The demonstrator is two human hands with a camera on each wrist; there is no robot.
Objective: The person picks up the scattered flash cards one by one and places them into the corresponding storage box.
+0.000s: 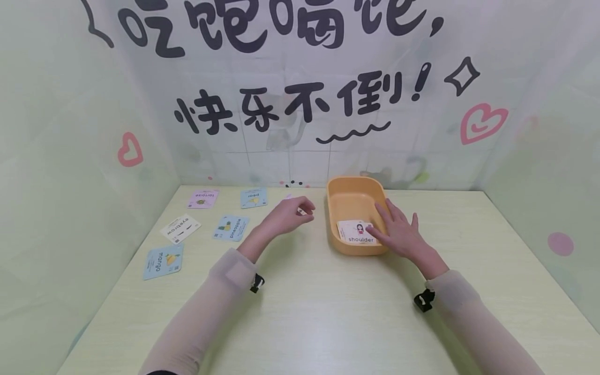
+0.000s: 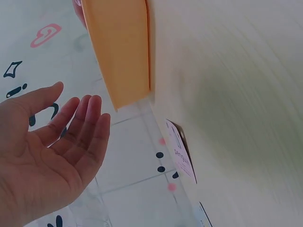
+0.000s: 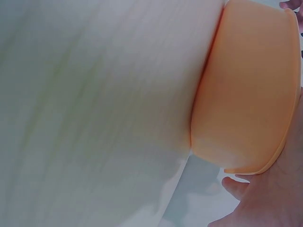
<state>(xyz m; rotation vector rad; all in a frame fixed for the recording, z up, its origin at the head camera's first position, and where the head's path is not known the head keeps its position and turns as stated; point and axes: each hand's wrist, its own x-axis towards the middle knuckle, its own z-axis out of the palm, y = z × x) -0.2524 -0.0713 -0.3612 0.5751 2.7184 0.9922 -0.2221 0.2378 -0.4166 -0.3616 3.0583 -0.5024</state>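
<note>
My left hand point(image 1: 288, 214) hovers over the table left of an orange tray point(image 1: 334, 221). In the left wrist view its palm point(image 2: 52, 161) faces up toward the camera, fingers loosely bent, holding nothing. A penguin card point(image 2: 183, 158) lies on the table near it, mostly hidden behind the hand in the head view. At the tray's right rim, my right hand point(image 1: 402, 232) rests with spread fingers, thumb reaching inside over a card marked "shoulder" point(image 1: 351, 232). That card lies at the tray's near end. The right wrist view shows the tray's outer side point(image 3: 246, 90) against this hand.
Several picture cards lie at the table's left: tortoise point(image 1: 203, 199), pear point(image 1: 253, 198), pineapple point(image 1: 231, 228), eyebrow point(image 1: 180, 229) and mango point(image 1: 162, 262). A printed curtain point(image 1: 300, 166) stands behind the table point(image 1: 319, 312), with pale sheets along both sides.
</note>
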